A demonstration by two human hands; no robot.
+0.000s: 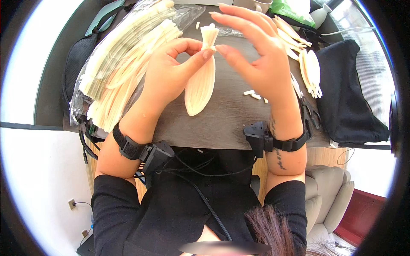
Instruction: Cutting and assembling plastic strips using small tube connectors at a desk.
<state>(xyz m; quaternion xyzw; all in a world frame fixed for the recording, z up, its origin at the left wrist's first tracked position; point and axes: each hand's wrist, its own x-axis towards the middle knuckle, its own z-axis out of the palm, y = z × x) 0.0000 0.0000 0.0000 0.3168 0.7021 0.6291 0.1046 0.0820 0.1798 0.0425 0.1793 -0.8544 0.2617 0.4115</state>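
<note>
My left hand pinches a cream petal shape between thumb and forefinger at its narrow neck. The petal looks made of long, thin, soft strips like chenille stems, laid side by side and bent into a leaf form. Its rounded end points toward me, and the gathered strip ends fan out above my fingers. My right hand hovers just to the right with fingers spread. Its thumb tip is right beside the neck; whether it touches cannot be made out.
Bundles of cream strips lie in clear plastic at the left. Several finished petals lie at the right, near black-handled scissors and a black cloth bag. Short cut pieces are scattered on the table. A mug stands behind.
</note>
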